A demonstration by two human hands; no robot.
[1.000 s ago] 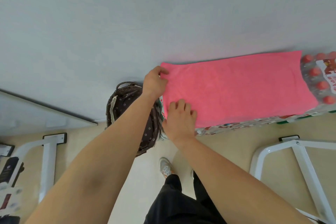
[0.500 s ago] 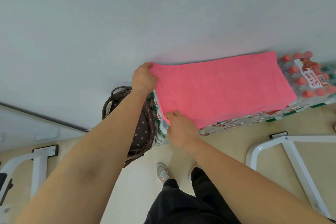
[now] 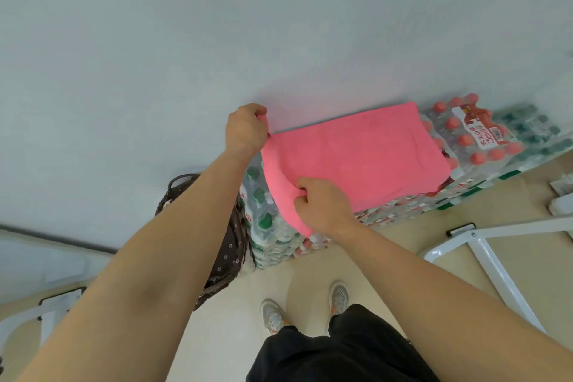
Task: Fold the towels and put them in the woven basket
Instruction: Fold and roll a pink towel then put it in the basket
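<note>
A pink rectangular cloth towel (image 3: 366,158) lies spread on shrink-wrapped packs of water bottles (image 3: 483,139) stacked against the grey wall (image 3: 279,25). The left hand (image 3: 245,130) pinches the towel's far left corner with curled fingers (image 3: 257,109). The right hand (image 3: 325,205) grips the near left corner, holding that edge off the packs. The dark woven basket with dotted lining (image 3: 229,251) stands on the floor (image 3: 235,335) just left of the packs, partly hidden behind the left forearm.
</note>
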